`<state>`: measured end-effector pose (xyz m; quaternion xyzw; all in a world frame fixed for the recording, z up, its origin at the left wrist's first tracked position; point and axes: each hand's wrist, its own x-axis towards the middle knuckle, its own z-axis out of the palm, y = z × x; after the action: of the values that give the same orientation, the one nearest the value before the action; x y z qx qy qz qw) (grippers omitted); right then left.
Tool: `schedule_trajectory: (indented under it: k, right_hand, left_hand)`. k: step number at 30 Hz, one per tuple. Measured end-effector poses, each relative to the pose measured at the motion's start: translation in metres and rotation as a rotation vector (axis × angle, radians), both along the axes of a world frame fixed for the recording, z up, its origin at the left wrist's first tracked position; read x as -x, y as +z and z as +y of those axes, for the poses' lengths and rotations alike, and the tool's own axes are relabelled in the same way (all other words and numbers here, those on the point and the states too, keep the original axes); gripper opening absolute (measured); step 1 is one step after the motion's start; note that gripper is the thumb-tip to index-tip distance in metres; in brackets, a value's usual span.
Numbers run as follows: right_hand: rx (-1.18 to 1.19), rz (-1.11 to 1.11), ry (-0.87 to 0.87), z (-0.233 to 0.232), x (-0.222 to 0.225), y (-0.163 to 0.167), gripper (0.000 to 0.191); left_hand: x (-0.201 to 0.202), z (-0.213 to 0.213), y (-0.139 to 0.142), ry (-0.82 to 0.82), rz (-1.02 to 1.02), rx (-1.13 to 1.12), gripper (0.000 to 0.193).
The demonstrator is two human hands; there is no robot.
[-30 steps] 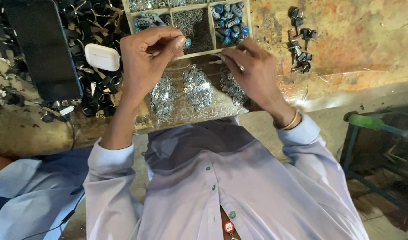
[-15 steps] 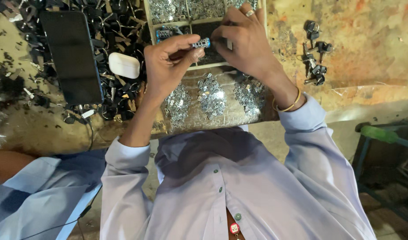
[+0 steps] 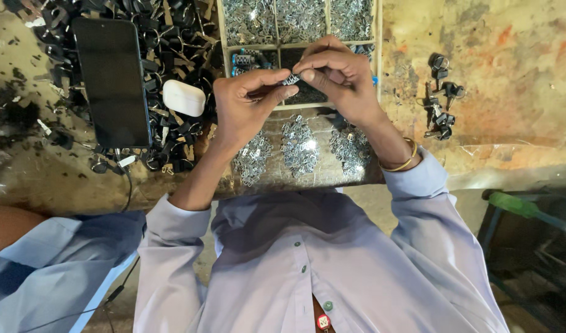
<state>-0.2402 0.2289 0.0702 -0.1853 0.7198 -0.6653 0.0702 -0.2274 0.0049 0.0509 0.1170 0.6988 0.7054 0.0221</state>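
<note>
Both the left hand (image 3: 243,111) and right hand (image 3: 341,80) pinch one small metal part (image 3: 290,79) above the divided tray (image 3: 380,55), three sorted piles (image 3: 299,148) already lying on the tabletop (image 3: 511,123), many loose pieces remaining.

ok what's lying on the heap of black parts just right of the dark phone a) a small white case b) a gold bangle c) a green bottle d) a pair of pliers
a, a small white case with rounded corners rests on the heap of black parts beside the dark phone.
</note>
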Motion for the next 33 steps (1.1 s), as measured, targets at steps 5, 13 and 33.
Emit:
schedule_trajectory:
  k: [5, 13, 33]
  right_hand:
    - [-0.047, 0.001, -0.003, -0.002, 0.0, 0.004, 0.017]
    - [-0.35, 0.401, -0.084, -0.003, 0.0, 0.008, 0.016]
    - [-0.262, 0.217, -0.028, -0.01, -0.005, 0.013, 0.013]
  left_hand:
    - [0.0, -0.002, 0.0, 0.001, 0.024, -0.003, 0.023]
    - [0.001, -0.002, 0.003, 0.02, 0.078, 0.042, 0.022]
    - [0.001, -0.002, 0.006, 0.025, 0.075, 0.101, 0.021]
